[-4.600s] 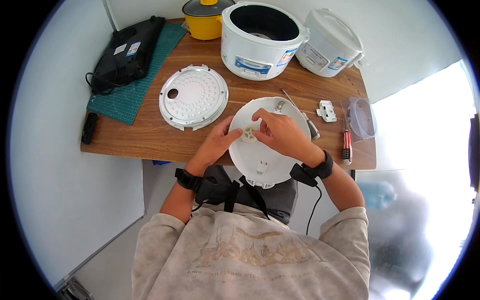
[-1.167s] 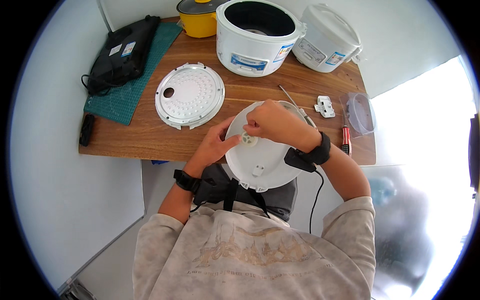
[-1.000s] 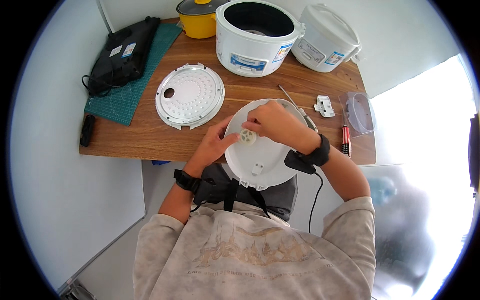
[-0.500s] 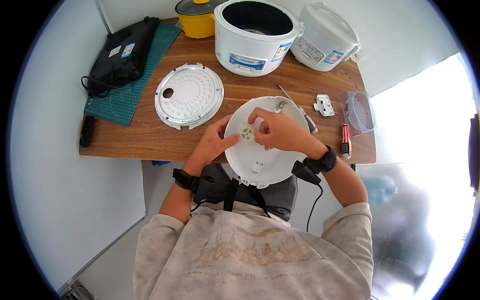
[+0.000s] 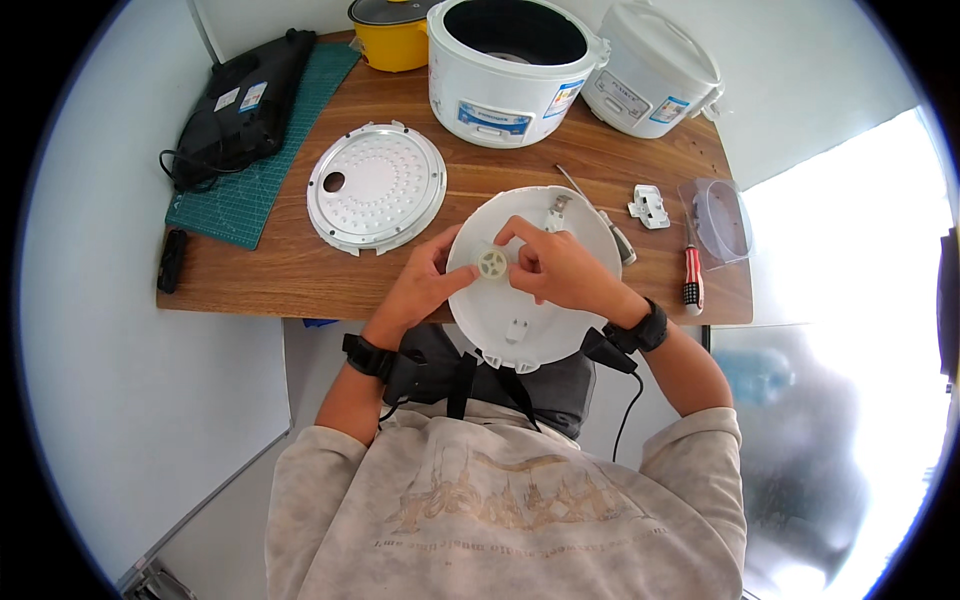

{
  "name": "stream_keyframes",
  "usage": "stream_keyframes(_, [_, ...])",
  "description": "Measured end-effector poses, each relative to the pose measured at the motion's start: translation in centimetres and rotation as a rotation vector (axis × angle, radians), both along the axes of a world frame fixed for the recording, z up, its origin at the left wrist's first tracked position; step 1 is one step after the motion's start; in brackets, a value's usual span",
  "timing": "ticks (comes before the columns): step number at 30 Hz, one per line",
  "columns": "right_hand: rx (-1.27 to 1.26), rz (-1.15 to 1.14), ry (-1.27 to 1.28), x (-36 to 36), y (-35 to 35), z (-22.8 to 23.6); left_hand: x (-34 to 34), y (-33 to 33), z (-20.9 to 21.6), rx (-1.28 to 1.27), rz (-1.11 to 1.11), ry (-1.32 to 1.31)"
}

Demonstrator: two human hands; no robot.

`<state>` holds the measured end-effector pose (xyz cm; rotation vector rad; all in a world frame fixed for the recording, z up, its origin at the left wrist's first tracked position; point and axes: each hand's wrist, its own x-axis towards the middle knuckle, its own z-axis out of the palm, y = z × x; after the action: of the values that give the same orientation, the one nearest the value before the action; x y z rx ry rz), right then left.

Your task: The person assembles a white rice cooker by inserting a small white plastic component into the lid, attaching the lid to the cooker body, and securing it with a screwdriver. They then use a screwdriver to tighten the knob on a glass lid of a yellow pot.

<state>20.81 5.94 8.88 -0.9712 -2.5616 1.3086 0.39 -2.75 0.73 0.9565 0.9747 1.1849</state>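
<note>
A white round rice cooker lid shell (image 5: 545,310) tilts over the near table edge with its hollow inside facing up. My left hand (image 5: 425,280) grips its left rim, the thumb reaching inside beside a small round, slotted, cream-coloured plastic cap (image 5: 492,263). From the other side my right hand (image 5: 560,265) bends over the lid, its index finger arched and its thumb at the cap's edge, pinching it; the remaining fingers are curled. A metal bracket (image 5: 558,206) shows at the shell's far inner side.
Left of the lid lies a silver perforated inner plate (image 5: 375,190). Right of it are a screwdriver (image 5: 692,270), a white plastic bracket (image 5: 650,207), a clear container (image 5: 720,225) and a long tool (image 5: 620,240). Behind stand an open cooker (image 5: 500,100), another white cooker (image 5: 650,75) and a yellow pot (image 5: 393,45).
Both hands keep nearly the same hold on the lid and cap. The whole view has shifted very slightly; nothing else has visibly moved.
</note>
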Motion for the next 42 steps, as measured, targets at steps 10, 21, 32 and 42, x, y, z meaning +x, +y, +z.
stream_keyframes(10, [0.149, 0.056, 0.009, -0.1, -0.1, -0.5, 0.1, 0.1, 0.1, 0.008, 0.028, 0.009])
stream_keyframes(21, [0.265, 0.092, -0.036, 0.0, -0.2, -1.0, -0.1, 0.1, 0.0, 0.014, 0.000, 0.007])
stream_keyframes(32, [0.197, 0.110, -0.028, -0.1, -0.2, -0.6, -0.1, 0.0, 0.1, 0.056, -0.023, 0.055])
stream_keyframes(42, [0.276, 0.046, 0.047, 0.6, -0.3, -0.4, -0.1, 0.1, -0.1, 0.018, -0.020, 0.030])
